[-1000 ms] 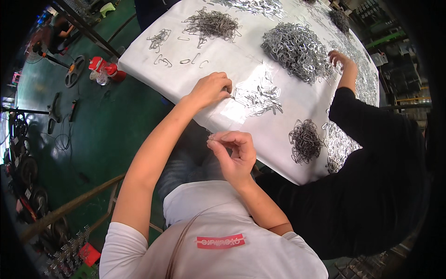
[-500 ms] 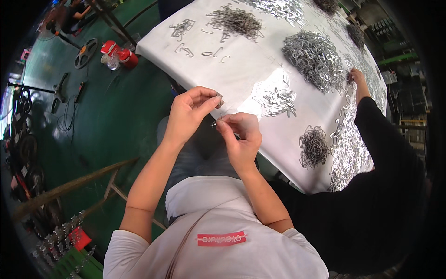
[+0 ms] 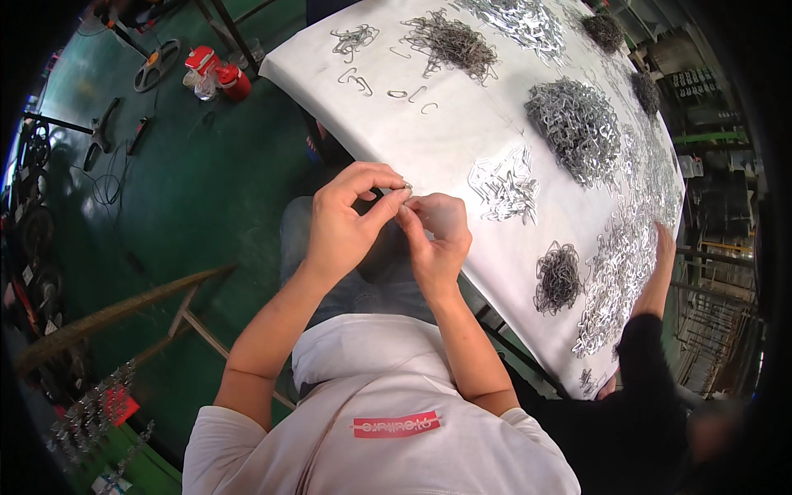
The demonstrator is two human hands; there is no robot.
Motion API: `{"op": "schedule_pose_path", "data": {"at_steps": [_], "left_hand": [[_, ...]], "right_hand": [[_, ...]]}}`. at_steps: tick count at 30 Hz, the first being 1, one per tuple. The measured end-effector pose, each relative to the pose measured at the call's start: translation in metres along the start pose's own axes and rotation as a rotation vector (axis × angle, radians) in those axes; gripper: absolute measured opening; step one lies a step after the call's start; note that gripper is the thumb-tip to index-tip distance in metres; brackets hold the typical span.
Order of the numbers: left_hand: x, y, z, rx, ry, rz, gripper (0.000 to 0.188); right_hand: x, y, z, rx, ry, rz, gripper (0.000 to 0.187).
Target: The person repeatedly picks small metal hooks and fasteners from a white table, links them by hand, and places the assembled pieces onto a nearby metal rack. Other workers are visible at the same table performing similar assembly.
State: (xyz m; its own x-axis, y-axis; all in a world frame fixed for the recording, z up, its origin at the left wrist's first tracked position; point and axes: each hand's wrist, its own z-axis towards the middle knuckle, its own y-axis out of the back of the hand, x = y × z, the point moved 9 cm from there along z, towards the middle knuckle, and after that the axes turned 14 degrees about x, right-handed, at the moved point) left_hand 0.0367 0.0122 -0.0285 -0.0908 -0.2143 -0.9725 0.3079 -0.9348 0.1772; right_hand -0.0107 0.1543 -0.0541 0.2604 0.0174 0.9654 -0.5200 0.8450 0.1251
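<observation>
The bare left hand (image 3: 350, 216) is pinching a small grey metal piece (image 3: 407, 187) between thumb and forefinger. Just beside that grip, the bare right hand (image 3: 440, 236) is holding its fingertips bunched; what they are clamping, I cannot tell. Right of both, slim shiny silver metal strips (image 3: 505, 186) are lying piled.

From twelve round to four o'clock, the bench (image 3: 462, 124) is showing plain white. At its centre-side edge, the small metal piece (image 3: 407, 187) is looking dull grey. At two o'clock, loose flat pieces (image 3: 507, 188) are gleaming bright silver, and beyond them a large heap (image 3: 575, 132) is appearing darker grey. At three, a wire tangle (image 3: 558, 280) is turning nearly black. The floor (image 3: 206, 181) is spreading deep green at nine-thirty; a flask (image 3: 234, 82) is glowing red (white-patched) at ten-thirty. At six, the white shirt (image 3: 396, 466) is bearing a red label (image 3: 388, 425) with pale lettering.
</observation>
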Motion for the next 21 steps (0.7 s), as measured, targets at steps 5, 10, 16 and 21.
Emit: {"op": "schedule_pose_path", "data": {"at_steps": [5, 10, 16, 21], "left_hand": [[-0.002, 0.009, -0.004, -0.066, -0.073, 0.098, 0.012], [0.001, 0.016, -0.008, -0.093, -0.052, 0.129, 0.012], [0.003, 0.013, -0.013, -0.082, -0.062, 0.143, 0.011], [0.000, 0.009, -0.018, -0.082, -0.095, 0.188, 0.012]], "right_hand": [[0.011, 0.011, 0.019, 0.014, 0.183, -0.397, 0.024], [-0.058, 0.029, 0.133, 0.091, -0.175, -0.783, 0.018], [-0.119, 0.008, 0.212, 0.263, -0.686, -1.072, 0.034], [-0.122, 0.005, 0.209, 0.302, -0.605, -1.095, 0.031]]}}
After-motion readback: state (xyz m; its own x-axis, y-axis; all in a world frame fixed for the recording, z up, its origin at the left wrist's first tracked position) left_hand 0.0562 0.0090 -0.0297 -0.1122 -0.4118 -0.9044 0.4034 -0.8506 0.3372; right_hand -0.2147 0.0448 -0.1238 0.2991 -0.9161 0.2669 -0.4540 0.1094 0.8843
